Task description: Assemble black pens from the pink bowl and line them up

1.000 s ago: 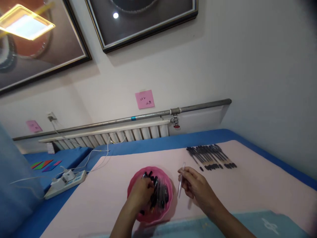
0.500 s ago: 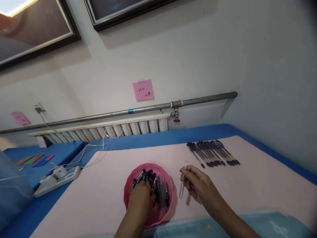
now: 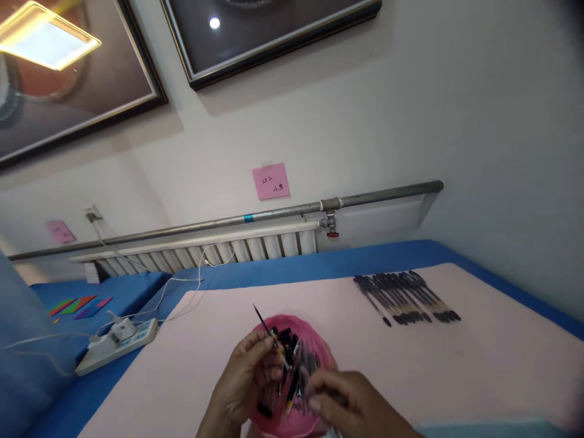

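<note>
A pink bowl [image 3: 314,340] full of black pen parts stands on the pink mat near me. My left hand [image 3: 246,380] is above the bowl's left side, fingers pinched on a thin black pen refill [image 3: 267,328] that points up and left. My right hand [image 3: 342,401] is over the bowl's right side, blurred, its fingers curled close to the refill's lower end; what it holds is smeared. A row of several assembled black pens [image 3: 406,297] lies on the mat to the far right.
A white power strip [image 3: 116,344] with cables lies on the blue surface at left, with coloured shapes [image 3: 77,304] farther left. A radiator [image 3: 205,252] and pipe run along the wall, with pink notes and framed pictures above.
My left hand has lifted out of the bowl with a black refill. My right hand has moved left from beside the bowl to over it, close to the left hand.
</note>
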Demonstrator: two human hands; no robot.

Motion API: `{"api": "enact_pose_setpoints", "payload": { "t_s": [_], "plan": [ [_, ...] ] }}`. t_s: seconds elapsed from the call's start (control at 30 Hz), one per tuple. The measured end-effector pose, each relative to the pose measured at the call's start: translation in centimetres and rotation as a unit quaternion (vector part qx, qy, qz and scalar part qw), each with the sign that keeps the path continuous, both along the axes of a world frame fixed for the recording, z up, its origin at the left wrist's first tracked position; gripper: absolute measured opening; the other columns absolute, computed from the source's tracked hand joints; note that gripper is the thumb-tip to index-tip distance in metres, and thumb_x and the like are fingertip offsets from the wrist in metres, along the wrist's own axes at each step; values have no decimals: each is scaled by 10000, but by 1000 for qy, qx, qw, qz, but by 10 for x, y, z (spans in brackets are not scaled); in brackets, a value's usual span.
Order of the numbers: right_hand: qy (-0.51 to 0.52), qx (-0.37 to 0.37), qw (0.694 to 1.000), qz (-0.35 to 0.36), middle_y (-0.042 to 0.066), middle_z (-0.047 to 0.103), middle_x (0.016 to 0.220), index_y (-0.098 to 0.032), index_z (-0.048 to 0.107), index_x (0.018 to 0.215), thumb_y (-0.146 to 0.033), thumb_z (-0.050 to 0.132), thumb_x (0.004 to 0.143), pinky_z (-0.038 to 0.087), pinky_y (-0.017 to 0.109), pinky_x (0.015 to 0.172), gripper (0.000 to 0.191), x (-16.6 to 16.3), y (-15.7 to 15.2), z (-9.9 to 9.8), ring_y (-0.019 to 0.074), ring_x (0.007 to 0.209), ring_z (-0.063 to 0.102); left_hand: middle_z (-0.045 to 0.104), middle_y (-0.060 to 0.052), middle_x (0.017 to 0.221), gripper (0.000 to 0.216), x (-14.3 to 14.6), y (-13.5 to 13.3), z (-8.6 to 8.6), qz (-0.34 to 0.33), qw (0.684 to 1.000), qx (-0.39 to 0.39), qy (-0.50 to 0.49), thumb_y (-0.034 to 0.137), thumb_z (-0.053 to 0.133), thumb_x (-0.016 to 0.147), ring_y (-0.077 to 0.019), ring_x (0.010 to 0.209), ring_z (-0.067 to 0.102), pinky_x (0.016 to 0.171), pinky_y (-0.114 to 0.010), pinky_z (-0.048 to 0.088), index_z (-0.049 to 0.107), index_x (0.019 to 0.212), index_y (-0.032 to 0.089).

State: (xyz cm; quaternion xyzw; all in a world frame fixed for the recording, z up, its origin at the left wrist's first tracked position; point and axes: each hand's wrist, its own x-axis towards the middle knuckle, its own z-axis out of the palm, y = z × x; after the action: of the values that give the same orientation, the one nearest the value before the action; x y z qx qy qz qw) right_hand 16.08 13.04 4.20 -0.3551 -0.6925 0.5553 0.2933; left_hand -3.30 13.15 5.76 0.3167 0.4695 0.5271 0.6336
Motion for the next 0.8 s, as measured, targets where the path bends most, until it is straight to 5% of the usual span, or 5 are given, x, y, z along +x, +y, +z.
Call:
{"api": "enact_pose_setpoints", "payload": {
  "t_s": [0.17, 0.8],
  "plan": [
    [-76, 72, 994, 10, -68, 397, 553, -177, 585, 707, -215, 496, 742, 239, 200, 473, 103, -7, -7, -1, 83, 517, 345, 671, -47, 731, 213, 9, -1, 3, 24, 998, 10, -65, 232, 730, 657, -123, 595, 638, 537, -219, 512, 574, 763, 134],
    [-77, 75, 994, -20, -42, 538, 596, -202, 639, 754, -233, 515, 775, 317, 193, 524, 130, -2, -5, -8, 100, 548, 439, 659, -34, 745, 166, 15, -5, 1, 2, 999, 45, -31, 269, 675, 717, -102, 598, 618, 515, -190, 489, 592, 761, 132]
  ]
}}
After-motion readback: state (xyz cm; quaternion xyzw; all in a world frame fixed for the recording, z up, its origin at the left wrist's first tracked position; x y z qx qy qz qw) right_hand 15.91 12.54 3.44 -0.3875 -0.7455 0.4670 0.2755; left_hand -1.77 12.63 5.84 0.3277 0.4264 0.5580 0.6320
